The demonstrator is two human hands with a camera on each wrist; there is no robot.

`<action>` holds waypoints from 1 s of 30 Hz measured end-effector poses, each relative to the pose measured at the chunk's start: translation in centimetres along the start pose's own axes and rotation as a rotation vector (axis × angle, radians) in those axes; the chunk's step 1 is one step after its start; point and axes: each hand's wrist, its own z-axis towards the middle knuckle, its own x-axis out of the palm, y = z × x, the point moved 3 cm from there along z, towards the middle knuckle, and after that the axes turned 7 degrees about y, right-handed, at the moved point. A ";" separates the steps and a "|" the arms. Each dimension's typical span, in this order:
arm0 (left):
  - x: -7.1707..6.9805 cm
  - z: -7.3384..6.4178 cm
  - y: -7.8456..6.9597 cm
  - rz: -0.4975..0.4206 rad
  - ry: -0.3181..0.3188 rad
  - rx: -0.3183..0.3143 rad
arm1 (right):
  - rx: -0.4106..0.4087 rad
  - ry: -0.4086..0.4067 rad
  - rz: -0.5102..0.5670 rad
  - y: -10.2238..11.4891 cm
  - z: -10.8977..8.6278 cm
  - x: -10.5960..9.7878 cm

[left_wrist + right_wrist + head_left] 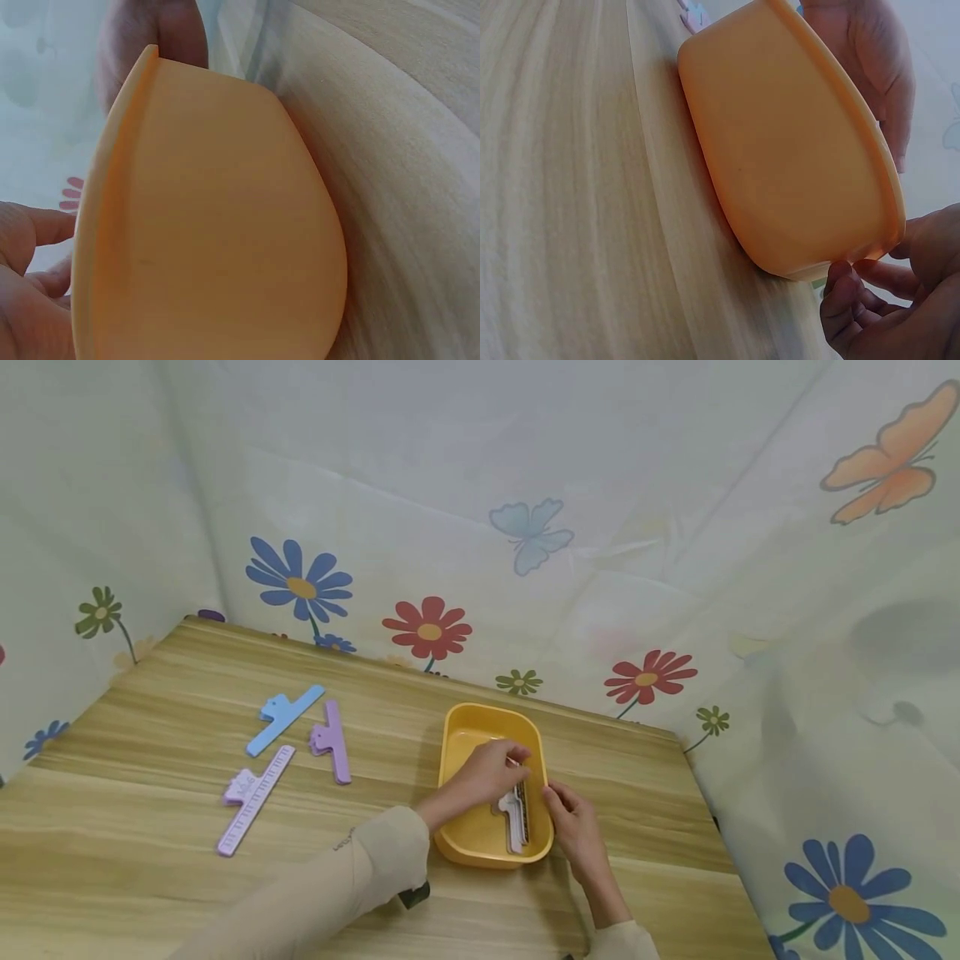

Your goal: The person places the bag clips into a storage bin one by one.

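A yellow plastic basin (468,856) stands on the wooden table. Inside it, against the right side, lie several clips (514,827), white and dark, bunched lengthwise. My left hand (491,772) reaches in over the left rim, fingertips at the far end of these clips; whether they grip one is hidden. In the left wrist view, its fingers (51,225) show beyond the basin's rim. At the right rim, my right hand (577,827) pinches the basin's edge between thumb and fingers, which also shows in the right wrist view (900,300).
Left of the basin lie a blue clip (288,720), a purple clip (337,747) and a lilac clip with ruler-like marks (258,802). Flower-printed cloth (360,527) stands behind and beside the table (375,710). A small purple object (211,615) sits at the far left corner.
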 end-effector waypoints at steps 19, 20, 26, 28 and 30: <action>-2.5 -1.2 0.0 -0.022 -0.111 0.110 | 0.029 0.005 0.004 -0.1 -0.1 0.0; -2.6 -1.3 0.0 -0.025 -0.118 0.113 | 0.030 0.002 0.002 -0.1 -0.1 0.0; -3.8 -1.8 -0.1 -0.040 -0.154 0.132 | 0.035 -0.018 -0.010 0.0 0.0 0.0; -4.2 -2.0 0.0 -0.044 -0.161 0.138 | 0.036 -0.019 -0.009 0.0 0.0 0.0; -4.5 -2.3 0.1 -0.047 -0.164 0.142 | 0.038 -0.016 -0.008 0.0 0.0 0.0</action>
